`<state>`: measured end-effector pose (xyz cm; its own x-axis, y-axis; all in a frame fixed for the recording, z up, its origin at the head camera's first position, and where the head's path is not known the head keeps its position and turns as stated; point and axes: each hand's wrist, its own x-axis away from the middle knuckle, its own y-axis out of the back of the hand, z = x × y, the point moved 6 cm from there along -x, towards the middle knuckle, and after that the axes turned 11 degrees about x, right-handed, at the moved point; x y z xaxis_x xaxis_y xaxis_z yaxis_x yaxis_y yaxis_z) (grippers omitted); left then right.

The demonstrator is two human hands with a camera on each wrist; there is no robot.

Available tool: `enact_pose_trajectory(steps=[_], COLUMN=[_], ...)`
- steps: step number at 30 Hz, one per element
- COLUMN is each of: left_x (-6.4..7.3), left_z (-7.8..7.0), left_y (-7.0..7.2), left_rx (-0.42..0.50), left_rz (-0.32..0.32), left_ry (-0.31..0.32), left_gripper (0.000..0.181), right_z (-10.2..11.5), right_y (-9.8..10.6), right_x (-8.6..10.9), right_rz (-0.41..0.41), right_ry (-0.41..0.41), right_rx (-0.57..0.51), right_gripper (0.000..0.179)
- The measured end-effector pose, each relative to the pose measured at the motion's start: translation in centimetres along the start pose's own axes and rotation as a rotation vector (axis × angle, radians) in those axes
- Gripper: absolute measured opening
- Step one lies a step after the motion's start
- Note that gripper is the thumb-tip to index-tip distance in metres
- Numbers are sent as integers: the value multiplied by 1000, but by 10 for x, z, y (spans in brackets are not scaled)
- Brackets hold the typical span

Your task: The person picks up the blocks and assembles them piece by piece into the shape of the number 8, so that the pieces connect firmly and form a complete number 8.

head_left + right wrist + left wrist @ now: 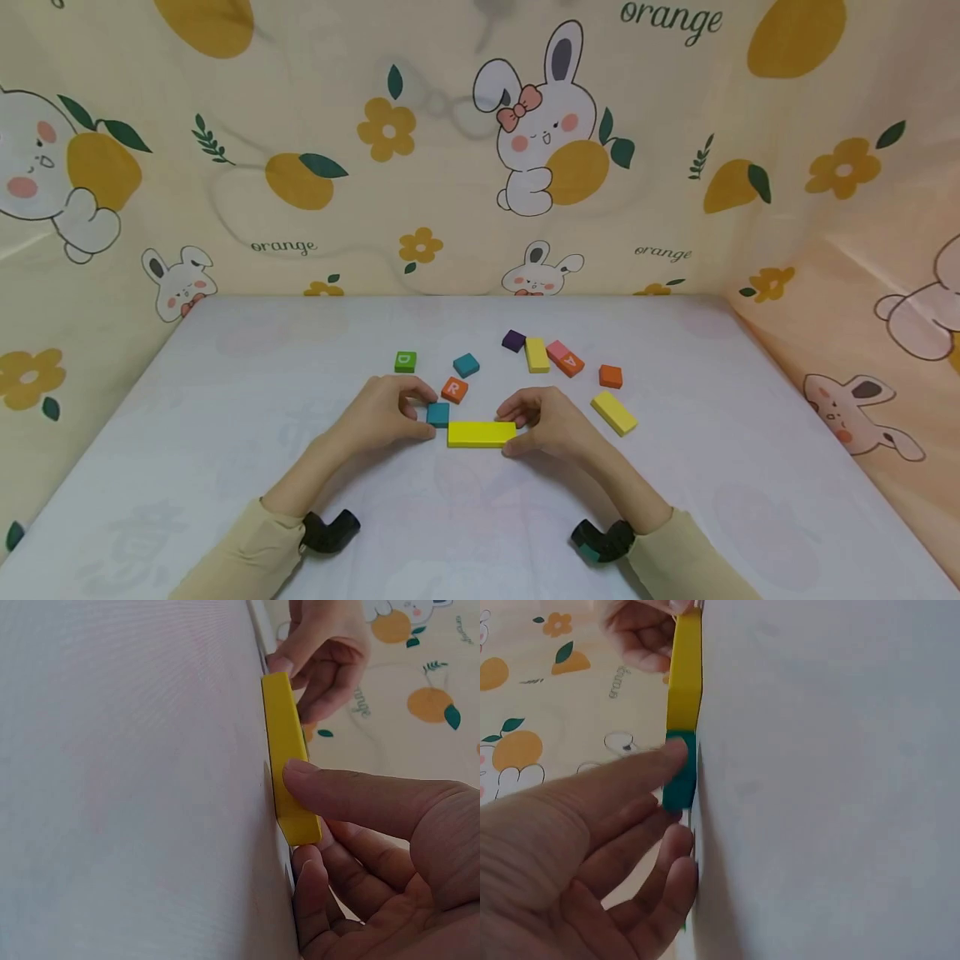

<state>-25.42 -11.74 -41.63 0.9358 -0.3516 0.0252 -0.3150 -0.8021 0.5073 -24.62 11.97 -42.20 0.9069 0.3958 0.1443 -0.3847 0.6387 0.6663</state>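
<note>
In the head view a long yellow block (480, 434) lies on the white tabletop, with a teal block (438, 415) touching its left end. My left hand (384, 414) pinches the teal block; the left wrist view has the thumb (667, 756) on its near face and fingers partly hidden behind. At the other end my right hand (553, 423) holds the yellow block between thumb (322, 786) and fingers. The right wrist view shows that thumb flat against the near side of the yellow block (279, 727).
Just behind are an orange R block (454, 390), another teal block (466, 365) and a green D block (405, 362). Farther right lie a purple block (513, 341), a yellow block (537, 355), a pink block (558, 349), an orange A block (572, 364), an orange block (611, 377) and another yellow block (613, 413).
</note>
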Motion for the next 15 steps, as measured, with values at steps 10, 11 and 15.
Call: enact_pose_trajectory(steps=[10, 11, 15], left_x=[3, 2, -1], left_z=[-6, -5, 2], left_y=[40, 45, 61], left_rx=[32, 40, 73], left_rz=[-26, -40, -90], left_ry=[-68, -76, -71], left_gripper=[39, 38, 37], right_z=[1, 0, 1], right_y=[-1, -1, 0], right_x=[-1, -1, -1], right_rz=[8, 9, 11], right_ry=[1, 0, -5], right_rx=[-1, 0, 1], right_gripper=[36, 36, 37])
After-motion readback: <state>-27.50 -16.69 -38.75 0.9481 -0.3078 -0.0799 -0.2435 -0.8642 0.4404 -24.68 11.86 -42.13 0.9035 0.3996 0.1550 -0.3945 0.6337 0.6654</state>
